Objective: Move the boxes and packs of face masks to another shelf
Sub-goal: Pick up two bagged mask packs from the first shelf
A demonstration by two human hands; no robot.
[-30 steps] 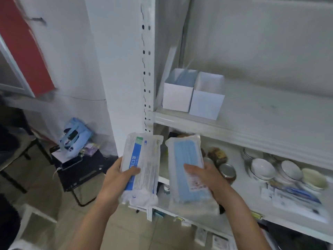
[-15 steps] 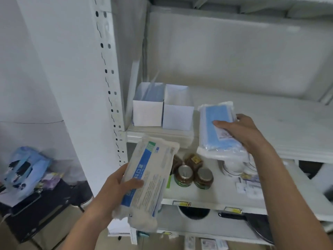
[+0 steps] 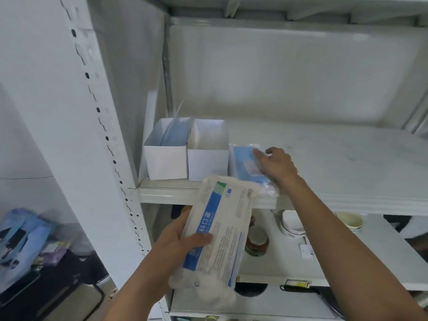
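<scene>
On the smooth white metal shelf (image 3: 324, 158), the right hand (image 3: 276, 166) presses fingers on a soft blue mask pack (image 3: 246, 165) beside two white boxes (image 3: 187, 156), while left hand (image 3: 176, 249) fingers grip a crinkly white pack (image 3: 220, 232) below the shelf.

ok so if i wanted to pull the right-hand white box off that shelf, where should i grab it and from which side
Probably by the top rim of the right-hand white box, reaching down from above and the front. Its top is open, so fingers can hook over the front wall. The sides look blocked: the left white box sits against one, and the blue mask pack under the right hand lies beside the other.
</scene>
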